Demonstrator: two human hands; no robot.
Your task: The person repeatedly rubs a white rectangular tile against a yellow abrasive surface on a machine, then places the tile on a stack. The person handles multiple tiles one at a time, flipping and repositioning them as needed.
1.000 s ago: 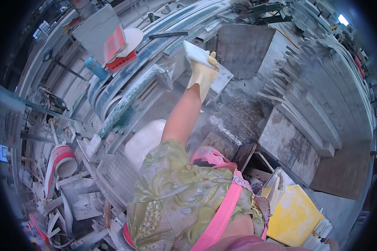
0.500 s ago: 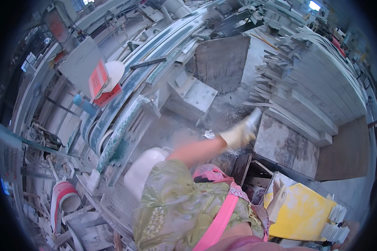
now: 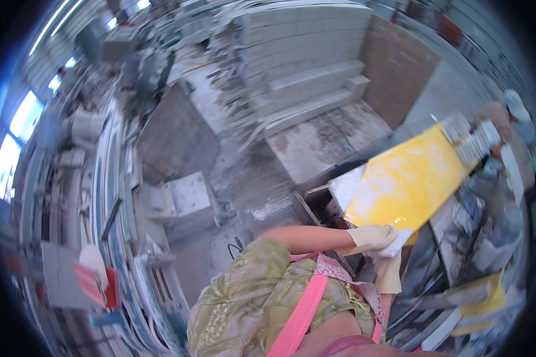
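Note:
Both my hands wear cream work gloves and are together in front of my body, at the near edge of a yellow board [image 3: 408, 172] dusted white. My left hand [image 3: 372, 237] reaches across from the left, its fingers closed over a small flat white piece [image 3: 402, 240]. From below, my right hand [image 3: 388, 275] meets the same piece and grips its lower side; its fingertips are partly hidden. What the piece is made of does not show. Several stacked pale strips [image 3: 476, 143] lie at the board's far right end.
A tall stack of long pale slabs [image 3: 307, 41] stands ahead on a stained board [image 3: 333, 134], beside a brown panel [image 3: 399, 65]. Left are a machine with long rails [image 3: 104, 196] and a red basket [image 3: 110, 288]. Plastic bags [image 3: 497, 244] lie at the right.
My view has swung right. My left hand, earlier stretched forward with a blurred pale thing, has come back to my right hand. My right hand, open before, has closed on the white piece.

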